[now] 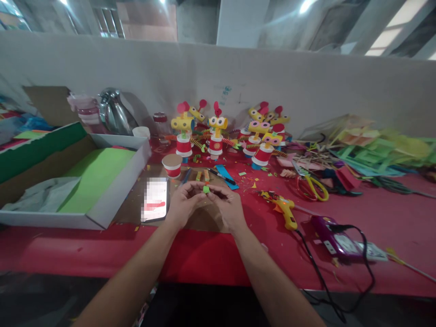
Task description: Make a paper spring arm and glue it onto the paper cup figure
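Observation:
Both hands meet over a brown board (pixel 200 220) on the red table. Between the fingertips of my left hand (pixel 186 200) and my right hand (pixel 225 204) is a small piece of green paper (pixel 206 189), pinched from both sides. Just beyond the fingers lie short folded paper strips (pixel 199 176), a black pen (pixel 221 176) and a blue paper strip (pixel 227 177). A red and white paper cup (pixel 172 166) stands behind my left hand. Left of that hand, a phone (pixel 156 200) with a lit screen rests on the board.
Several paper-cup figures (pixel 215 141) stand at the back. On the right are a yellow glue gun (pixel 286 211) with its cord, scissors (pixel 311 184) and a purple power strip (pixel 335 238). An open box (pixel 98 218) with green paper (pixel 98 175) sits left, near a metal jug (pixel 117 113).

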Available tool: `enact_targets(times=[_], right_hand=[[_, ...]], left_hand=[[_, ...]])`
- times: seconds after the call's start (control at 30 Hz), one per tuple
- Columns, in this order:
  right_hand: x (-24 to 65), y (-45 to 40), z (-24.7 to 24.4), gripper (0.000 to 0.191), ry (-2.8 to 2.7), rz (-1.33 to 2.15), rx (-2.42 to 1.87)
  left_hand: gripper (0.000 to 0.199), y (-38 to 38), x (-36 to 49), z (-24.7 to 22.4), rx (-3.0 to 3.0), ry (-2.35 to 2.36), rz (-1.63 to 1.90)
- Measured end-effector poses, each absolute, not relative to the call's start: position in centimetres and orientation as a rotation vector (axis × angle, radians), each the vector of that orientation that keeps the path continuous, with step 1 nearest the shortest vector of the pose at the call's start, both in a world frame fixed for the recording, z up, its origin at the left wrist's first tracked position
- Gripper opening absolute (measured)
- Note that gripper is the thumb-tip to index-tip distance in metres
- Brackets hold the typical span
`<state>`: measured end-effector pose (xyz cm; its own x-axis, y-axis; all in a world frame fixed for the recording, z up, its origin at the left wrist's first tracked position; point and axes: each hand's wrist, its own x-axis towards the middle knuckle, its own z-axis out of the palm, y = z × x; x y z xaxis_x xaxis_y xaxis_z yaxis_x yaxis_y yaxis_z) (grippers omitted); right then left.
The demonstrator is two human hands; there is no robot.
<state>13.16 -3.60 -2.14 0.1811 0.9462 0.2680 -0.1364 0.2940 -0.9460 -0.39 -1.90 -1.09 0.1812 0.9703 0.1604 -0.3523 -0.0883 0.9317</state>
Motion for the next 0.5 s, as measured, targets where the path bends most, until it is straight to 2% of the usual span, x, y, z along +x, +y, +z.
enact_targets(times=[0.37,0.5], right_hand=[[13.27,-3.66,-1.73,0.02,-1.151,0.92,-0.958],[13.22,-3.65,-1.91,0.024,-1.119,1.028,-0.913]], left_hand=[[0.028,-1.77,-0.42,-0.94,1.043,0.749,1.256],[0.031,-1.55,-0.6,-1.07,0.936,0.724,1.209]])
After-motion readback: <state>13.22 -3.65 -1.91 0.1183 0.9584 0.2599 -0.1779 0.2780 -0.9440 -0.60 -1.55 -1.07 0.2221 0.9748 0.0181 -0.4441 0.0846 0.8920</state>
